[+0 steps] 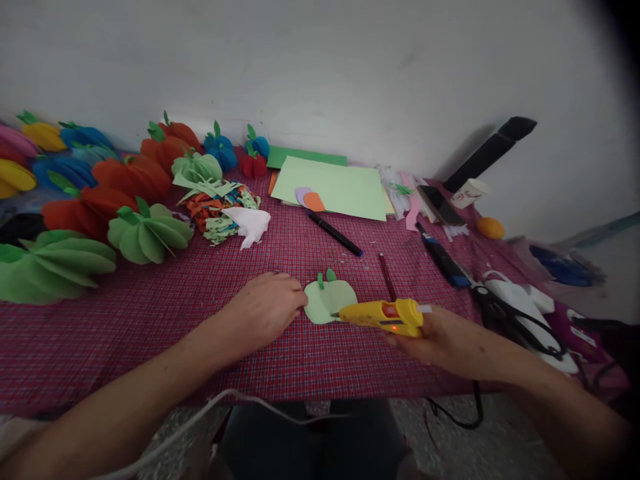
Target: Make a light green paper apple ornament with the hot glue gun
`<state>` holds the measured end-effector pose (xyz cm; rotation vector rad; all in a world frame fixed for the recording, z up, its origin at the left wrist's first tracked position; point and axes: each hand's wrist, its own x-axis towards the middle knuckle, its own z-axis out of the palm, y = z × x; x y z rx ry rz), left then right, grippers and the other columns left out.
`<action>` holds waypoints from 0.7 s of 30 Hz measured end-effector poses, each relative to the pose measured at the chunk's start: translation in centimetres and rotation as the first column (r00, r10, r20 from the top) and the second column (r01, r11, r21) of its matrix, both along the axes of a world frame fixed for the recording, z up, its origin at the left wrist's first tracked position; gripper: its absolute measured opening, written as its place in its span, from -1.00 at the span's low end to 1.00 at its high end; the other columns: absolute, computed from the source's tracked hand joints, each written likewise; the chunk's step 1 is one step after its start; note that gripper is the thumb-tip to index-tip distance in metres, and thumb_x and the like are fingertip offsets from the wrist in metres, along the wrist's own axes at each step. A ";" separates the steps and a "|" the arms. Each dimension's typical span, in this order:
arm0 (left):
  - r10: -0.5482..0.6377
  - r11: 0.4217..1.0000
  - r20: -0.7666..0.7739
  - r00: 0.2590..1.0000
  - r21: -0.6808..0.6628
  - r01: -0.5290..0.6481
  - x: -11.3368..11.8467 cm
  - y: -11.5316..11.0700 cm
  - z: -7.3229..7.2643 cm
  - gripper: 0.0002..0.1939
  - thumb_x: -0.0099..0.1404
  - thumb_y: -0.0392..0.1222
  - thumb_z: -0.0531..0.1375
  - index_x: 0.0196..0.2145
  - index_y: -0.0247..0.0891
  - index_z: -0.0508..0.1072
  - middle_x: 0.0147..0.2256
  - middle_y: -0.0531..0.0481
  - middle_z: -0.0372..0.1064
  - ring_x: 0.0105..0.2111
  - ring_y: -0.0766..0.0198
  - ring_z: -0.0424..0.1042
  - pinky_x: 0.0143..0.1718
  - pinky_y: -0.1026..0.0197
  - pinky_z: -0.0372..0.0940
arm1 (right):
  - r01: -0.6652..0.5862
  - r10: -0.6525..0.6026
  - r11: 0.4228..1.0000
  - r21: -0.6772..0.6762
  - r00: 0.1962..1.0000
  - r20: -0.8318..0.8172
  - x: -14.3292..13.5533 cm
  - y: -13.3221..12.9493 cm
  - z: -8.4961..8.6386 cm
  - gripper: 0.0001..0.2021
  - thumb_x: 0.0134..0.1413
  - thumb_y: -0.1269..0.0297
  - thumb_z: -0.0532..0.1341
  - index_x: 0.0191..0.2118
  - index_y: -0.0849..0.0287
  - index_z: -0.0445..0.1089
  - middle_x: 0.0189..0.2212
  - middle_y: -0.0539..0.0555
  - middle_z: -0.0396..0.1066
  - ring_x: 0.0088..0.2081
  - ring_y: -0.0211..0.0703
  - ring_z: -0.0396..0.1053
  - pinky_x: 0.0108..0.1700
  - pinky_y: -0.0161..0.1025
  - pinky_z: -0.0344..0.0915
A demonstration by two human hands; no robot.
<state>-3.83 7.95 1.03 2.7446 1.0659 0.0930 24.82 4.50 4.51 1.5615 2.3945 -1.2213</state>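
Observation:
A pale green pumpkin-shaped paper cutout point(320, 305) with a darker green stem and leaf lies on the checked cloth in front of me. At its left edge, my left hand point(273, 303) is closed, the fingertips pinching the paper's rim. My right hand point(440, 337) is wrapped round the handle of a yellow hot glue gun point(373, 313), with its small orange light showing. The gun points left, and its nozzle tip is over the lower middle of the cutout; whether it touches the paper I cannot tell. A clear glue stick pokes out of the gun's back.
Several folded paper pumpkins point(133, 177) crowd the left side, beside paper scraps point(213, 213). Behind are green paper sheets point(333, 187) and a black marker point(335, 233). To the right lie a dark red pencil point(387, 275), a cutter point(443, 257), scissors point(517, 317), a phone point(441, 205) and a paper cup point(470, 193).

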 end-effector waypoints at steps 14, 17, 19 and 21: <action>-0.010 0.998 0.030 0.999 0.064 0.008 -0.9 -3.4 -1.6 -0.65 0.29 -0.32 -0.02 0.01 -0.17 0.31 -0.16 -0.02 0.38 -0.20 0.16 0.27 -0.19 0.06 0.19 | -0.016 0.020 0.998 -0.064 0.998 0.065 -0.7 0.0 0.3 -0.75 0.12 0.17 0.05 -0.30 0.22 0.38 -0.57 -0.05 0.23 -0.57 -0.35 0.11 -0.55 -0.39 0.08; -0.006 0.998 0.018 1.000 0.070 0.005 -0.8 -3.3 -1.6 -0.66 0.29 -0.31 -0.02 0.00 -0.15 0.32 -0.14 -0.02 0.38 -0.19 0.15 0.27 -0.19 0.05 0.19 | -0.030 0.032 0.999 -0.040 0.998 0.046 -1.2 0.1 0.4 -0.76 0.11 0.20 0.06 -0.23 0.22 0.38 -0.55 -0.04 0.26 -0.56 -0.34 0.13 -0.54 -0.39 0.10; -0.005 0.998 0.019 1.000 0.070 0.004 -0.8 -3.3 -1.6 -0.66 0.29 -0.31 -0.01 -0.01 -0.15 0.32 -0.14 -0.02 0.37 -0.20 0.16 0.26 -0.19 0.06 0.19 | -0.040 0.041 0.999 -0.028 0.998 0.048 -1.5 0.2 0.4 -0.75 0.10 0.21 0.07 -0.20 0.22 0.38 -0.55 -0.05 0.26 -0.57 -0.35 0.13 -0.54 -0.39 0.09; -0.006 0.998 0.023 1.000 0.066 0.004 -0.8 -3.4 -1.6 -0.66 0.28 -0.32 -0.01 -0.01 -0.14 0.32 -0.14 -0.02 0.37 -0.20 0.16 0.26 -0.18 0.06 0.19 | -0.051 0.052 0.999 -0.018 0.997 0.056 -1.7 0.3 0.5 -0.75 0.10 0.22 0.07 -0.20 0.23 0.38 -0.57 -0.06 0.24 -0.58 -0.35 0.11 -0.56 -0.39 0.07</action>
